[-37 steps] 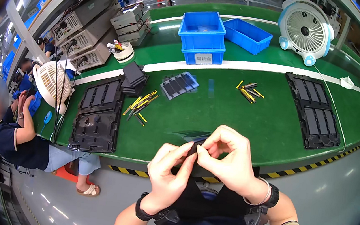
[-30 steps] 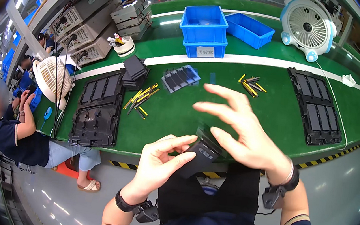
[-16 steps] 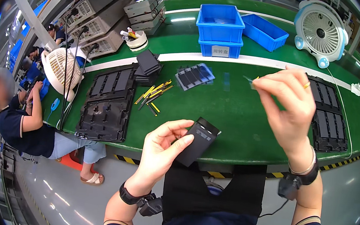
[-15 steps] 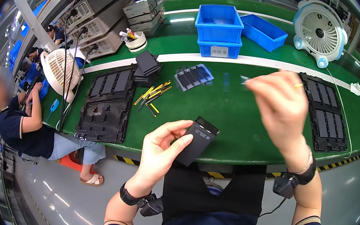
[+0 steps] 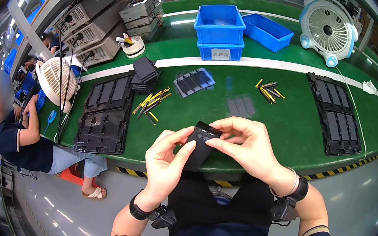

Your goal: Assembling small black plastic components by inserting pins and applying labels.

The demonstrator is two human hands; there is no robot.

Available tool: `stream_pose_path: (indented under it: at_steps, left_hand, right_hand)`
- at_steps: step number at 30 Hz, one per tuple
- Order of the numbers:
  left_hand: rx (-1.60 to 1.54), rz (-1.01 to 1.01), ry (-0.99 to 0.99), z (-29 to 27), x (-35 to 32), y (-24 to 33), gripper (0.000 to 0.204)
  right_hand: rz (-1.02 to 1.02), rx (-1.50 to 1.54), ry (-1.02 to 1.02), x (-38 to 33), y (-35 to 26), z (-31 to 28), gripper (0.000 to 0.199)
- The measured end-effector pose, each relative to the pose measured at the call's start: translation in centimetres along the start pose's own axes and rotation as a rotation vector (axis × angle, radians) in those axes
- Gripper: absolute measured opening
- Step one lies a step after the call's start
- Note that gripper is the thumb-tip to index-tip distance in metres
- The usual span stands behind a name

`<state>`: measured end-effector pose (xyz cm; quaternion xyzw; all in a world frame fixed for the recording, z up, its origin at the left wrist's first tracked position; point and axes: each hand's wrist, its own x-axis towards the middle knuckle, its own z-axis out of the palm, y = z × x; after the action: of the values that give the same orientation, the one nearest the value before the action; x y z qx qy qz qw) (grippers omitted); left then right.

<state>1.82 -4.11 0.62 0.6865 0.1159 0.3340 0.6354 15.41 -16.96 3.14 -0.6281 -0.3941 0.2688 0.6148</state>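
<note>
A flat black rectangular pack (image 5: 199, 153) with faint small print is held above the table's near edge, tilted, its top end facing away from me. My left hand (image 5: 165, 158) grips its left side between thumb and fingers. At its upper right corner, my right hand (image 5: 247, 145) is closed, with the thumb on the face and the fingers at the top edge. Whether a small piece of film is under those fingertips cannot be made out. Beyond the hands lie a sheet with dark grey rectangles (image 5: 241, 106) and a blue-edged sheet with black rectangles (image 5: 194, 82).
Yellow-and-black strips lie in a left pile (image 5: 151, 104) and a right pile (image 5: 270, 92). Black trays stand at left (image 5: 102, 132) and right (image 5: 335, 106), with stacked black packs (image 5: 145, 70) nearby. Farther back are blue bins (image 5: 220, 26) and a fan (image 5: 328, 31). Another person (image 5: 25, 122) sits at left.
My right hand has come down and left from over the table to the pack's top corner. The right strip pile and grey sheet are now uncovered. My left hand keeps its hold.
</note>
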Motion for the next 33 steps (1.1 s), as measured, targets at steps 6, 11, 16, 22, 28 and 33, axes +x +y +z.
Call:
stream_pose_path:
  at_steps: [6,11,16,22,28,33]
  left_hand:
    - [0.115,0.117,-0.037,0.2,-0.3,0.4,0.030]
    - [0.167,0.143,-0.062,0.1,-0.1,0.6,0.030]
    - [0.169,0.115,-0.049,0.0,-0.2,0.5,0.030]
    - [0.141,0.111,-0.054,-0.1,-0.1,0.6,0.029]
    - [0.106,0.115,-0.046,-0.2,0.0,0.7,0.029]
    - [0.025,0.096,-0.028,-0.2,-0.2,0.9,0.029]
  right_hand:
    - [0.003,0.103,0.039,-0.6,1.1,0.3,0.024]
    - [-0.064,0.130,0.049,-0.6,1.2,0.6,0.023]
    - [-0.107,0.096,0.023,-0.5,1.3,0.4,0.024]
    - [-0.165,0.032,0.003,-0.5,0.8,0.5,0.026]
    - [-0.268,-0.139,0.021,-0.7,0.0,1.0,0.031]
    - [-0.394,-0.346,0.075,-1.8,-0.9,0.5,0.027]
